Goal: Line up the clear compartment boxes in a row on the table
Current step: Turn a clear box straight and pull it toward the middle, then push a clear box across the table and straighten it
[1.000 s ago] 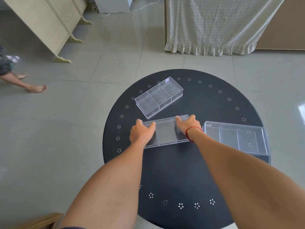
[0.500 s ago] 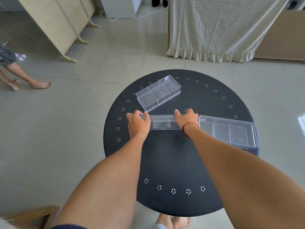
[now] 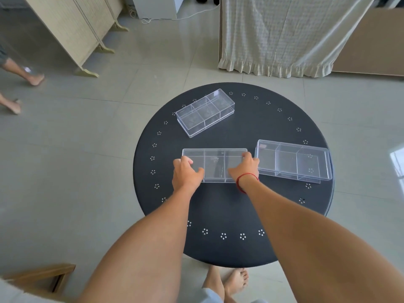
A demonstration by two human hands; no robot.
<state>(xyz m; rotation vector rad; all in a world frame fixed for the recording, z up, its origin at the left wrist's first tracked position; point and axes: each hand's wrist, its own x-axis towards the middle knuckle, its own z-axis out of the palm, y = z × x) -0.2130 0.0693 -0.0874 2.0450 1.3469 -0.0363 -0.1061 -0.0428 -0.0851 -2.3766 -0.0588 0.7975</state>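
Three clear compartment boxes lie on a round black table (image 3: 231, 215). The middle box (image 3: 215, 165) sits level near the table's centre, its long side across my view. My left hand (image 3: 185, 174) grips its left end and my right hand (image 3: 247, 168), with a red string on the wrist, grips its right end. A second box (image 3: 293, 160) lies just to the right of it, tilted slightly, close to the table's right edge. The third box (image 3: 205, 114) rests at the back left, turned diagonally.
The table's right rim is close under the right box. A folding screen (image 3: 72, 29) stands at the back left and a curtain (image 3: 279, 33) hangs behind. Another person's bare feet (image 3: 32, 78) are on the floor at far left. My own feet (image 3: 227, 281) show below the table.
Both hands held the middle box up on edge half a second ago; now it lies flat, with the hands still on its ends. The view has shifted slightly.
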